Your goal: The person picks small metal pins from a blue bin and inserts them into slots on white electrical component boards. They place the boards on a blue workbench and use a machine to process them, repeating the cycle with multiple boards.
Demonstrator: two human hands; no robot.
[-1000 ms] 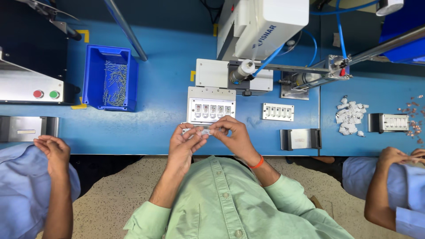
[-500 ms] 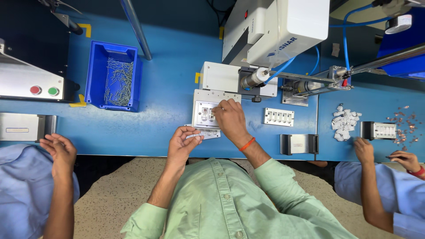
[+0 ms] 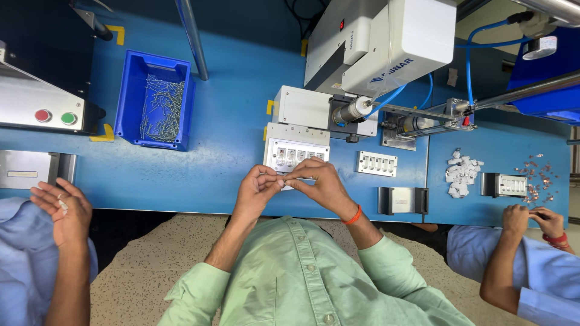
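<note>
Item: small pale part, pinched between your two hands.

Fingers: your left hand (image 3: 257, 188) and right hand (image 3: 319, 181) meet fingertip to fingertip, both closed in a pinch on the small pale part (image 3: 283, 181). It is mostly hidden, so its shape cannot be read.

Location: the part sits above the near edge of the blue surface (image 3: 229, 121), just at 6 o'clock from the white fixture tray (image 3: 296, 151), whose row of pockets lies close to your knuckles.

Handling: keep both wrists low and close together. Grip only at the ends, so the middle stays visible. Judged from the pinch, light pressure should be enough.

Orientation: what little shows seems to run 9 to 3 o'clock, the long axis across your body and parallel to the tray's pocket row. Which end leads cannot be told.

Surroundings: a second white fixture (image 3: 376, 163) lies at 3 o'clock, a blue bin of thin metal pins (image 3: 156, 99) at 10 o'clock, and the white machine head (image 3: 386, 42) at 12 o'clock. Other people's hands work at either far side.
</note>
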